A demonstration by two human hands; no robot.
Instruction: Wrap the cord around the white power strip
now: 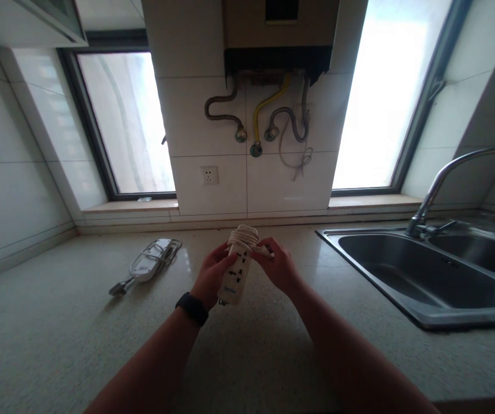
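A white power strip (235, 282) is held up over the counter, its socket face turned toward me. Its white cord (244, 234) is wound in several turns around the far end. My left hand (213, 273) grips the strip's left side, thumb on the face. At the upper right, my right hand (278, 264) pinches the cord's plug end (265, 251) beside the wound turns; the fingers partly hide it. Left of my hands, a second power strip (151, 260) lies on the counter with its grey-white cord bundled around it and its plug (120, 287) pointing toward the front left.
The speckled counter (79, 333) runs to the tiled wall. A steel sink (429, 319) with a tall faucet (435, 192) is set in at the right. A wall outlet (209, 175) and a water heater (280, 29) with hanging hoses are ahead, between two windows.
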